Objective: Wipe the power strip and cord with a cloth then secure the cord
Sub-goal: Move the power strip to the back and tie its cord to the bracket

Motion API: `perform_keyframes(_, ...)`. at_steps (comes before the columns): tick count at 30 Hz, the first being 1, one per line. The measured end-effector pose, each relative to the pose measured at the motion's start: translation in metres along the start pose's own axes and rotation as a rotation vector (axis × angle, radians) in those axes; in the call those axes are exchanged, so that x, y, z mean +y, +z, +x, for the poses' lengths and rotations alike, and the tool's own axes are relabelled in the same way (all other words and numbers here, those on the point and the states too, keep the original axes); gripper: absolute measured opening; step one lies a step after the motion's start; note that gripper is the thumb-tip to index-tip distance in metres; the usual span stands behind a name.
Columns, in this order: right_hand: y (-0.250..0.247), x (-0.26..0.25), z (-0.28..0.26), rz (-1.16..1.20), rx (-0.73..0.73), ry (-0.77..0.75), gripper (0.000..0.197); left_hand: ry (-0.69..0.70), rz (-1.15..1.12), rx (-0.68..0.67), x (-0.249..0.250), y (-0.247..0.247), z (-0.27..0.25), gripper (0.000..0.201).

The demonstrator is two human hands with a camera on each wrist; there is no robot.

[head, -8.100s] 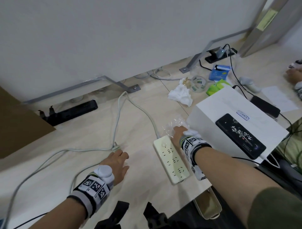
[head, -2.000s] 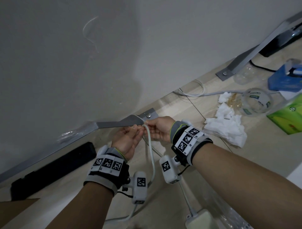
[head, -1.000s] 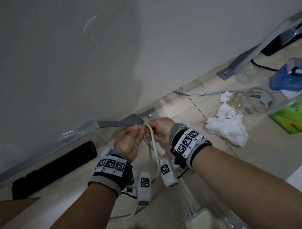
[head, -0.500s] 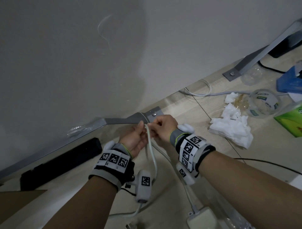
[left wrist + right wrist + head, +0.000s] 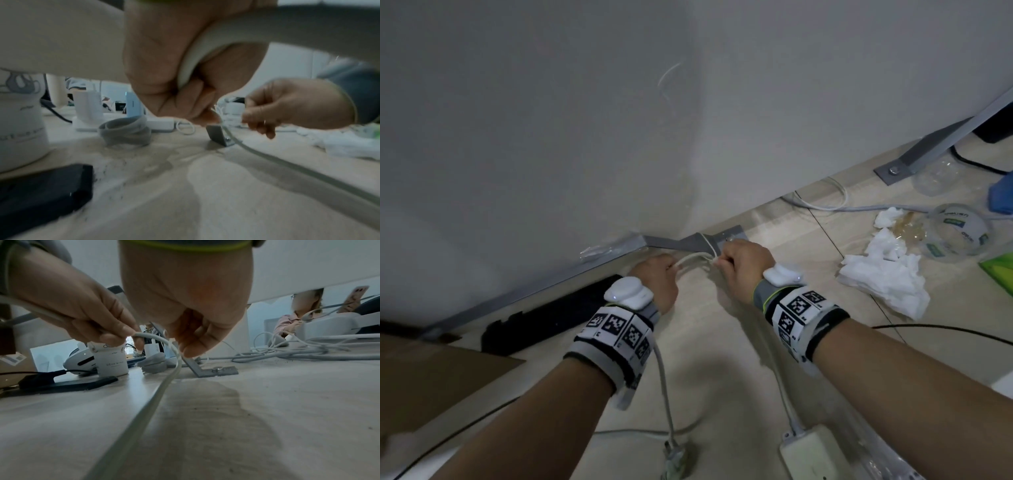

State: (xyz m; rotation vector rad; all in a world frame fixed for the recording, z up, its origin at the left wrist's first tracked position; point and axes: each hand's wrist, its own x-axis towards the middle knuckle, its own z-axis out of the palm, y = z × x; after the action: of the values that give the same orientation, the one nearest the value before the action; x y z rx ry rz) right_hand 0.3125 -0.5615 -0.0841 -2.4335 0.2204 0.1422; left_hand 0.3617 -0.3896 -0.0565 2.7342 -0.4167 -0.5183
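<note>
The white power strip [image 5: 818, 455] lies at the near edge, and its pale cord [image 5: 664, 377] runs up to both hands beside the grey metal bracket [image 5: 688, 241]. My left hand [image 5: 671, 270] grips the cord [image 5: 191, 65] in its fist, knuckles up. My right hand [image 5: 719, 262] pinches a thin white tie [image 5: 170, 342] that loops round the cord [image 5: 156, 399] next to the bracket [image 5: 207, 369]. The tie also passes over the bracket's top. A crumpled white cloth [image 5: 887, 277] lies on the table to the right, apart from both hands.
A black power strip [image 5: 544, 318] lies left along the partition, with brown cardboard [image 5: 431, 377] nearer. The cord's plug [image 5: 674, 459] rests near the front edge. A tape roll [image 5: 955, 233], a green pack [image 5: 1000, 274] and more cables [image 5: 825, 205] sit at the right.
Both hands have turned knuckles up and dropped toward the table. They have drawn slightly apart, and the cord loop now sits low against the bracket.
</note>
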Motion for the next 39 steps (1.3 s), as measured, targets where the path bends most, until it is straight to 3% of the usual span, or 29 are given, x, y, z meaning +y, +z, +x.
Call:
perform_keyframes(4, -0.005, -0.008, -0.003, -0.072, -0.017, -0.101, 0.019, 0.014, 0.106, 0.047, -0.001, 0.005, 0.004, 0.022)
perform_keyframes(8, 0.003, -0.027, -0.018, -0.122, -0.015, -0.196, 0.013, 0.065, -0.088, 0.092, 0.005, 0.007, -0.001, 0.024)
perform_keyframes(10, 0.013, -0.036, -0.026, -0.101, 0.010, -0.225, 0.011, 0.068, -0.078, 0.091, 0.012, 0.008, 0.002, 0.025)
perform_keyframes(15, -0.006, -0.024, -0.017, -0.149, 0.061, -0.143, 0.013, 0.086, -0.077, 0.161, 0.005, 0.011, 0.006, 0.031)
perform_keyframes(22, -0.041, -0.029, 0.013, -0.272, 0.170, -0.216, 0.012, 0.036, -0.106, 0.214, 0.003, 0.006, 0.005, 0.029)
perform_keyframes(28, -0.038, -0.033, 0.014, -0.226, 0.274, -0.222, 0.028, -0.076, -0.131, 0.176, 0.015, 0.000, 0.004, 0.050)
perform_keyframes(32, -0.023, -0.021, -0.008, -0.238, 0.220, -0.232, 0.020, -0.101, -0.163, 0.184, 0.021, -0.002, -0.001, 0.048)
perform_keyframes(39, 0.017, -0.027, -0.035, -0.238, 0.153, -0.356, 0.024, -0.161, -0.152, 0.186, 0.026, 0.002, 0.003, 0.046)
